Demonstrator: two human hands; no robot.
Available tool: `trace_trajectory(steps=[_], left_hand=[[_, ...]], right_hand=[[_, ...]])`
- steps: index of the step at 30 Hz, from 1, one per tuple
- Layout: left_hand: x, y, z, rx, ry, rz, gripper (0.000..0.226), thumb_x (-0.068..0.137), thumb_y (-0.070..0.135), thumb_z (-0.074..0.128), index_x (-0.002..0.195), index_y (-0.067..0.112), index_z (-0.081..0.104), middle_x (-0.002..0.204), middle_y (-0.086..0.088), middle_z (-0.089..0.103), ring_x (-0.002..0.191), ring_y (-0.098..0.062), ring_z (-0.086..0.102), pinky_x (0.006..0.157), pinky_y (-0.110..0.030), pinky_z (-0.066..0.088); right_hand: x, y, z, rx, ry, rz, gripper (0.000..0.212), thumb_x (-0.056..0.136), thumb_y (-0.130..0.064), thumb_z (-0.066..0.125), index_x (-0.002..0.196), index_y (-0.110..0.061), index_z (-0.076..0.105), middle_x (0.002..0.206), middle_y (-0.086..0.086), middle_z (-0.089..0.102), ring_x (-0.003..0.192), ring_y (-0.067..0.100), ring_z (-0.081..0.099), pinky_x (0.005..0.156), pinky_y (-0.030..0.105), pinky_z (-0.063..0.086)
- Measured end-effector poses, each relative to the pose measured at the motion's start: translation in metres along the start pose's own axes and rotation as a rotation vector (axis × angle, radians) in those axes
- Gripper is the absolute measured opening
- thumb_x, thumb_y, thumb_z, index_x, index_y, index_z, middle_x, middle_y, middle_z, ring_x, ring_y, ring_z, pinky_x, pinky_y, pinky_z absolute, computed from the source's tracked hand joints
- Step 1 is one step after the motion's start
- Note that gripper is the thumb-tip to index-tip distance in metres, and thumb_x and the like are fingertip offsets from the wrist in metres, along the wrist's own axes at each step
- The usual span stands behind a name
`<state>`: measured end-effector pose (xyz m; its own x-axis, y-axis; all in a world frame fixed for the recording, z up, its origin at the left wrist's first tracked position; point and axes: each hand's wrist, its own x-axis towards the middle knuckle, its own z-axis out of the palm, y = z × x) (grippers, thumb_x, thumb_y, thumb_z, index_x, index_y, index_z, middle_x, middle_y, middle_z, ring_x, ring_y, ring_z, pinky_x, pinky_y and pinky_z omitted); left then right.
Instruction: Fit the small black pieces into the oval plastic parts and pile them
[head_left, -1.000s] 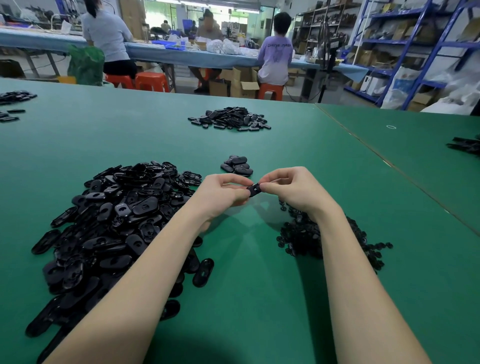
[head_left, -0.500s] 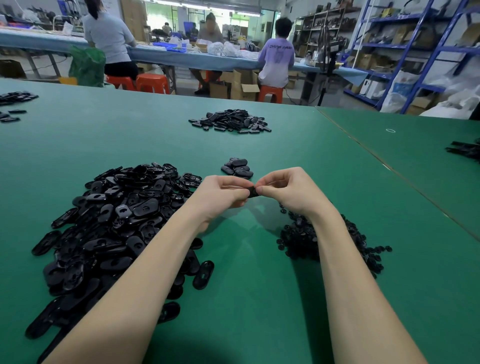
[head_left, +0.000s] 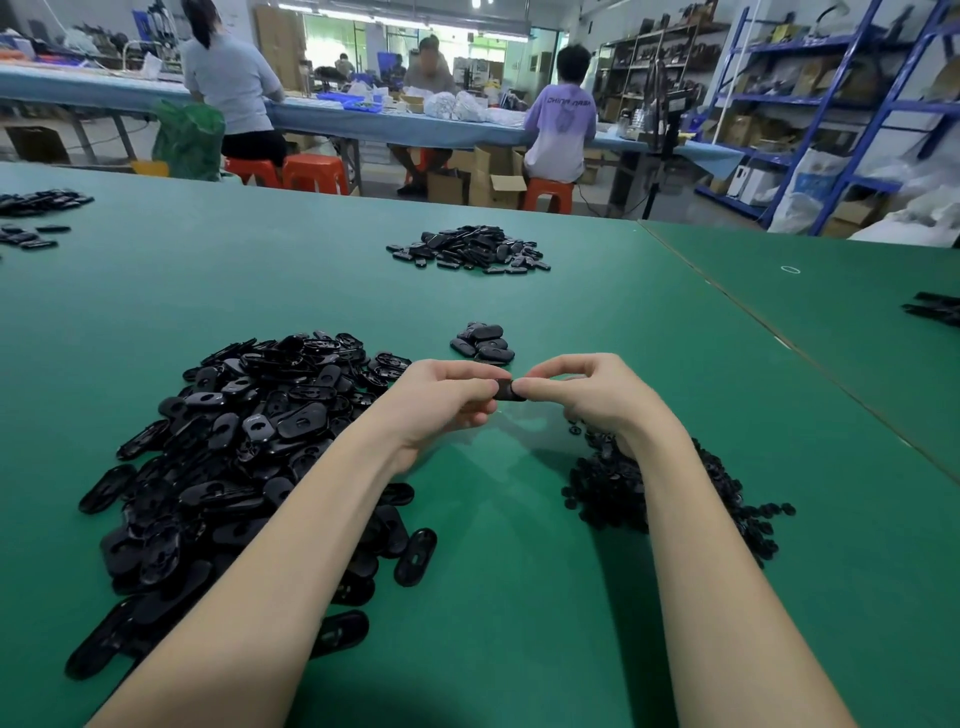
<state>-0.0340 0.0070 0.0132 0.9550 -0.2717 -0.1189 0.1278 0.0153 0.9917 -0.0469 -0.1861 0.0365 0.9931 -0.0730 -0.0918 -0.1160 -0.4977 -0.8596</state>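
A black oval part (head_left: 508, 389) is held above the green worktop (head_left: 519, 597), pinched at its left end by the left hand (head_left: 441, 400) and at its right end by the right hand (head_left: 587, 395); each grip is narrow, fingers curled onto the part. Just beyond the part lies a small pile of ovals (head_left: 483, 343). Left of it spreads a large heap of oval parts (head_left: 234, 457); right of it and nearer the person, partly under the right forearm, sits a heap of small black pieces (head_left: 675, 499). Far beyond the part lies another pile (head_left: 467, 249).
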Motion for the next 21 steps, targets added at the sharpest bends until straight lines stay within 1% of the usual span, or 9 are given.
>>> trace_trajectory(steps=[2, 4, 5, 7, 9, 11, 14, 17, 21], left_hand=[[-0.001, 0.001, 0.001, -0.053, -0.014, -0.01, 0.016, 0.095, 0.003, 0.061, 0.1, 0.01, 0.075, 0.074, -0.004, 0.071, 0.063, -0.007, 0.064, 0.063, -0.015, 0.052], [-0.001, 0.001, 0.003, -0.086, -0.025, -0.009, 0.013, 0.092, 0.0, 0.064, 0.099, 0.007, 0.073, 0.074, -0.005, 0.07, 0.064, -0.008, 0.065, 0.064, -0.016, 0.053], [-0.001, 0.0, 0.004, -0.085, -0.022, -0.004, 0.011, 0.09, 0.0, 0.067, 0.099, 0.006, 0.072, 0.074, -0.006, 0.07, 0.065, -0.009, 0.065, 0.065, -0.016, 0.054], [0.0, -0.002, 0.006, -0.074, 0.001, 0.01, 0.011, 0.088, 0.001, 0.071, 0.099, 0.004, 0.071, 0.073, -0.005, 0.069, 0.065, -0.01, 0.063, 0.065, -0.017, 0.054], [0.001, -0.004, 0.006, -0.06, 0.023, 0.021, 0.01, 0.087, 0.001, 0.071, 0.096, 0.004, 0.071, 0.071, -0.003, 0.069, 0.065, -0.01, 0.061, 0.065, -0.016, 0.053], [0.003, -0.005, 0.005, -0.042, 0.036, 0.029, 0.01, 0.087, 0.0, 0.07, 0.095, 0.005, 0.071, 0.07, -0.003, 0.069, 0.065, -0.01, 0.061, 0.066, -0.016, 0.053], [0.004, -0.006, 0.003, -0.008, 0.055, 0.036, 0.01, 0.087, 0.0, 0.07, 0.095, 0.006, 0.072, 0.071, -0.002, 0.069, 0.065, -0.009, 0.062, 0.066, -0.016, 0.053], [0.004, -0.007, 0.004, -0.009, 0.069, 0.024, 0.011, 0.088, -0.001, 0.07, 0.097, 0.004, 0.071, 0.07, -0.002, 0.069, 0.065, -0.01, 0.062, 0.066, -0.016, 0.054], [0.004, -0.008, 0.004, 0.002, 0.093, 0.029, 0.011, 0.087, 0.0, 0.072, 0.097, 0.005, 0.072, 0.078, -0.004, 0.072, 0.069, -0.01, 0.065, 0.069, -0.018, 0.055]], right_hand=[[-0.002, 0.001, 0.0, 0.072, -0.048, 0.019, 0.023, 0.074, -0.047, 0.087, 0.085, -0.028, 0.08, 0.078, -0.009, 0.075, 0.064, 0.011, 0.044, 0.049, 0.019, 0.034], [-0.002, 0.001, 0.002, 0.092, -0.072, 0.021, 0.025, 0.075, -0.047, 0.087, 0.087, -0.026, 0.08, 0.084, -0.01, 0.078, 0.066, 0.011, 0.044, 0.054, 0.023, 0.034], [-0.002, 0.001, 0.002, 0.084, -0.075, 0.016, 0.025, 0.076, -0.046, 0.086, 0.088, -0.025, 0.08, 0.084, -0.01, 0.078, 0.063, 0.009, 0.043, 0.055, 0.024, 0.033], [-0.002, 0.001, 0.004, 0.069, -0.082, 0.0, 0.024, 0.078, -0.045, 0.085, 0.089, -0.024, 0.08, 0.083, -0.01, 0.078, 0.054, 0.006, 0.039, 0.052, 0.023, 0.032], [-0.002, 0.002, 0.004, 0.071, -0.099, -0.021, 0.019, 0.08, -0.04, 0.084, 0.087, -0.024, 0.079, 0.083, -0.01, 0.077, 0.05, 0.005, 0.037, 0.05, 0.022, 0.03], [-0.002, 0.001, 0.006, 0.082, -0.108, -0.039, 0.012, 0.081, -0.035, 0.084, 0.082, -0.025, 0.078, 0.077, -0.011, 0.073, 0.048, 0.003, 0.037, 0.047, 0.019, 0.029], [0.001, 0.002, 0.008, 0.092, -0.091, -0.063, 0.012, 0.081, -0.028, 0.085, 0.075, -0.024, 0.075, 0.065, -0.013, 0.066, 0.043, -0.001, 0.038, 0.041, 0.011, 0.03], [0.002, 0.002, 0.011, 0.068, -0.075, -0.087, 0.011, 0.082, -0.023, 0.084, 0.076, -0.022, 0.075, 0.056, -0.016, 0.06, 0.04, -0.003, 0.041, 0.039, 0.008, 0.03], [0.005, 0.002, 0.014, 0.079, -0.056, -0.108, 0.012, 0.083, -0.02, 0.084, 0.075, -0.02, 0.074, 0.048, -0.018, 0.056, 0.039, -0.004, 0.045, 0.039, 0.006, 0.029]])
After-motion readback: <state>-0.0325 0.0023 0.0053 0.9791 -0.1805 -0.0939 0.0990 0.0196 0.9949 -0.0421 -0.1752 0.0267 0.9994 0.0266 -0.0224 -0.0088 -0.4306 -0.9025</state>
